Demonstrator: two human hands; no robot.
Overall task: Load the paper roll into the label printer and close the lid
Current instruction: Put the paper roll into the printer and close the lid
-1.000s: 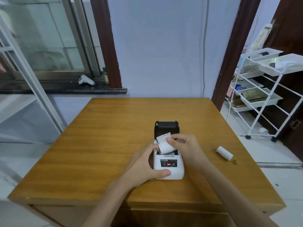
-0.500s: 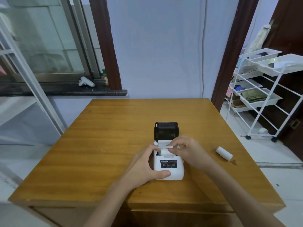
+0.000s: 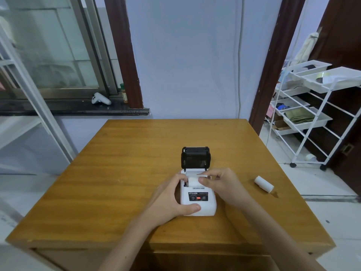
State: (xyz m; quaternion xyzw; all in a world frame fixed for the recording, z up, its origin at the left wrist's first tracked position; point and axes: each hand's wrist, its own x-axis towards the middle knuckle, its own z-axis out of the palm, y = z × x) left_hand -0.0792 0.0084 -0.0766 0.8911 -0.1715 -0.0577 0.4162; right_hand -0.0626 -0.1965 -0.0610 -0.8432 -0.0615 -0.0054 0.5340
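Note:
A small white label printer point(image 3: 203, 207) stands on the wooden table point(image 3: 136, 173), its black lid point(image 3: 195, 157) raised upright at the back. A white paper roll point(image 3: 193, 181) lies in the printer's open compartment. My right hand point(image 3: 220, 185) pinches the roll's loose end between thumb and forefinger. My left hand point(image 3: 170, 198) grips the printer's left side, thumb across its front edge. A red light shows on the printer's dark front panel.
A second white roll point(image 3: 264, 184) lies on the table to the right of the printer. A white wire rack point(image 3: 312, 114) with trays stands past the table's right edge. A white controller point(image 3: 100, 99) rests on the dark window sill.
My right hand has lowered the paper roll from above the printer down into the open compartment. My left hand has stayed on the printer's side.

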